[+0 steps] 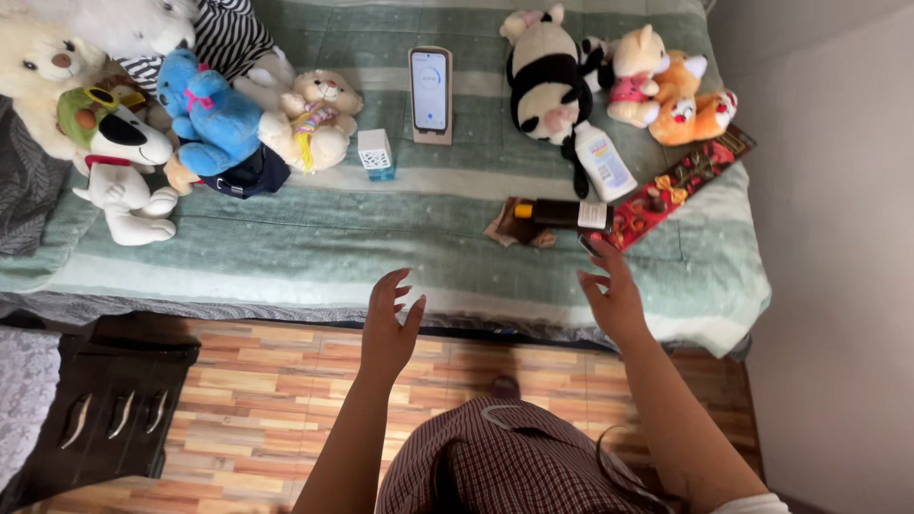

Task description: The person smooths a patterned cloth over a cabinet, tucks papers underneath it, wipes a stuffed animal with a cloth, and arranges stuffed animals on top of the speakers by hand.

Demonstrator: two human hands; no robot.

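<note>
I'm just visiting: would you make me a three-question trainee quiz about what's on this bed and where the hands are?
1. True or false: the right hand grips the dark bottle.
2. Which toy lies nearest the white lotion bottle? A blue plush, B panda, C white dog.
3. What stands upright at the middle of the bed, behind the small white box?

Key
1. False: both it and the left hand hover open, holding nothing.
2. B.
3. A phone on a stand.
</note>
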